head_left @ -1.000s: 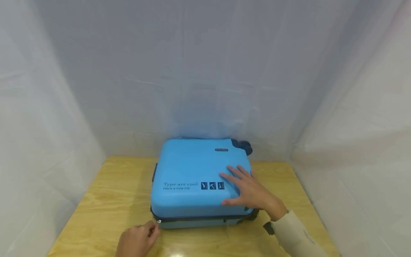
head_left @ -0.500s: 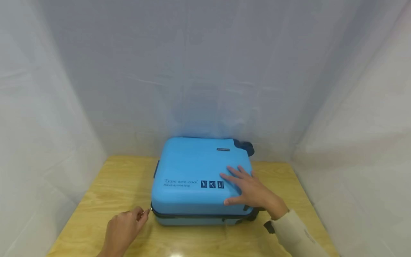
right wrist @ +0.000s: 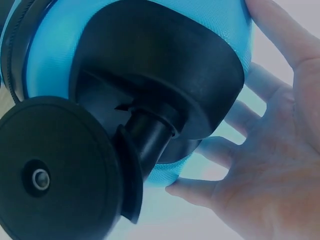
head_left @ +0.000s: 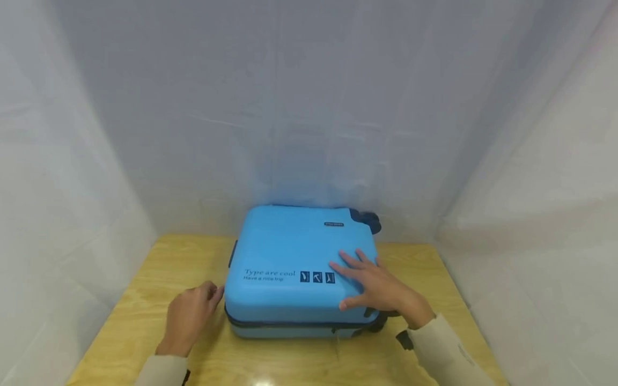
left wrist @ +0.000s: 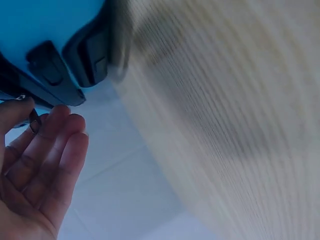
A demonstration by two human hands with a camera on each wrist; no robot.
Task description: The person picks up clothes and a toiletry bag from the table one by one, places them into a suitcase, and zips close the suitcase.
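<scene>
A blue suitcase lies flat on the wooden surface, close to the white curtain wall behind it. The right hand rests on top of the suitcase, near its right front corner, with the fingers straight and spread; it presses the lid and grips nothing. From the right wrist view, a black wheel of the suitcase is just beside this hand. The left hand is at the left front corner of the suitcase, beside the dark zipper line. Its fingers are loosely bent near a small metal zipper pull, but I cannot tell whether they pinch it.
</scene>
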